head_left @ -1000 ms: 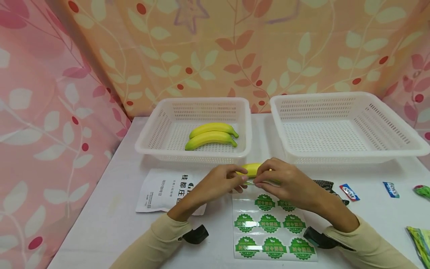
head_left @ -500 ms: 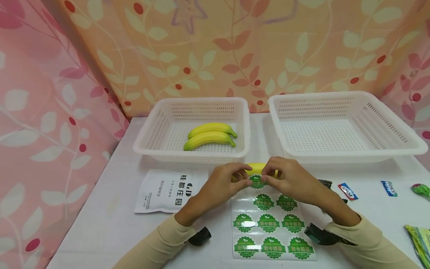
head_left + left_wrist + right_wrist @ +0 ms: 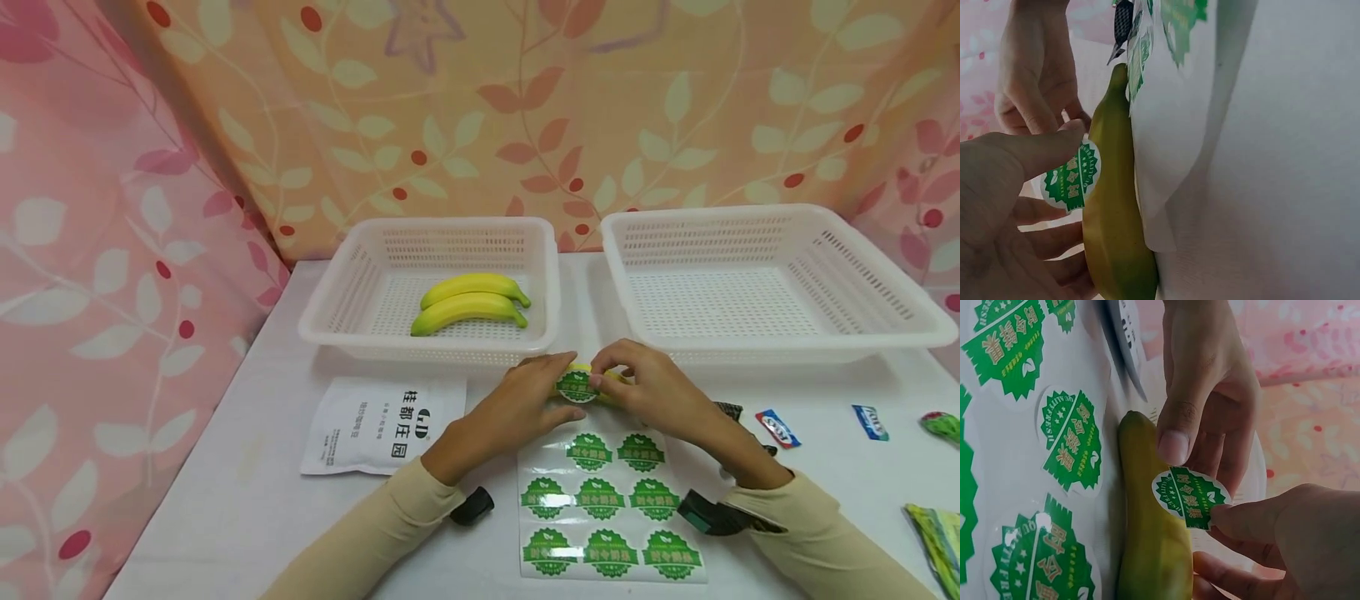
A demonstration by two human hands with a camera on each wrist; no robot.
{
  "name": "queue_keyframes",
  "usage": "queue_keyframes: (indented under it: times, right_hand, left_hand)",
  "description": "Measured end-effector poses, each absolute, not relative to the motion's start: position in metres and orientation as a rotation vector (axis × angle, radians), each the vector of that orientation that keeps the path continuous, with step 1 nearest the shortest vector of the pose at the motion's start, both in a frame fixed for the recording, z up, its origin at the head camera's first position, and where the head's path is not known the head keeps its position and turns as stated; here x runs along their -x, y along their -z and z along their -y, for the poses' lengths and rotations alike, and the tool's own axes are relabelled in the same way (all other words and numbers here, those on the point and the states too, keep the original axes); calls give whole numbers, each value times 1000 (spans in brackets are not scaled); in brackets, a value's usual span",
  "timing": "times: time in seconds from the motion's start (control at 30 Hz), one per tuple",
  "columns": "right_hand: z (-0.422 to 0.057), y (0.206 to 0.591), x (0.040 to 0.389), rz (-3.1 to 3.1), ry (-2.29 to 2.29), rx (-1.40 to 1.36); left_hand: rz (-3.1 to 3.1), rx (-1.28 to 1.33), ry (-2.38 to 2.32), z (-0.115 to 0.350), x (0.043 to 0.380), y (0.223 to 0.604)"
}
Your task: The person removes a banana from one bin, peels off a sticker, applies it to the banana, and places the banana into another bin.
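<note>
My right hand point(image 3: 656, 387) pinches the edge of a round green-and-white sticker point(image 3: 576, 386) between thumb and finger. The sticker stands over a yellow banana point(image 3: 1110, 212) with green ends, overlapping its side in both wrist views. On the other side, my left hand point(image 3: 521, 412) has its fingers reaching along the banana's far side, loosely extended. Its thumb comes close to the sticker's edge in the right wrist view. In front of the banana lies a glossy sheet point(image 3: 573, 522) with rows of green stickers; its top part is partly covered by the hands.
Two white plastic baskets stand behind: the left basket point(image 3: 318, 336) holds two bananas point(image 3: 472, 304), and the right basket point(image 3: 787, 342) is larger. A white pouch point(image 3: 367, 433) lies left. Small candy packets point(image 3: 777, 428) and a yellow-green bag point(image 3: 937, 542) lie right.
The sticker has come up off the sheet and moved back over the banana in my right hand. My left hand has shifted right, its fingers now stretched along the banana.
</note>
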State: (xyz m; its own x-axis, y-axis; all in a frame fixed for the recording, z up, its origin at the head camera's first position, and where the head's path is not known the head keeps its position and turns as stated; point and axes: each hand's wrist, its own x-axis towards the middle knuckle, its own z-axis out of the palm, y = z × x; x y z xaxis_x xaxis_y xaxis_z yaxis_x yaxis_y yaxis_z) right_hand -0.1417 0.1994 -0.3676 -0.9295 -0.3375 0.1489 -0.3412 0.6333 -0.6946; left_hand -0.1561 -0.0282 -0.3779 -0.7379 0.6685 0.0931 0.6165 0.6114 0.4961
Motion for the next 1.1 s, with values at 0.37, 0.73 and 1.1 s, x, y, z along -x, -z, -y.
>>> queue_keyframes:
  times: [0.37, 0.73, 1.1]
  right_hand:
    - [-198, 376, 146, 2849, -1222, -564]
    - [-195, 384, 147, 2753, -1084, -676]
    - [-195, 385, 144, 2906, -829, -774]
  left_hand:
    - [-2743, -1027, -718, 24, 160, 381]
    - [-2798, -1026, -780, 24, 161, 386]
    - [-2781, -1031, -808, 24, 163, 384]
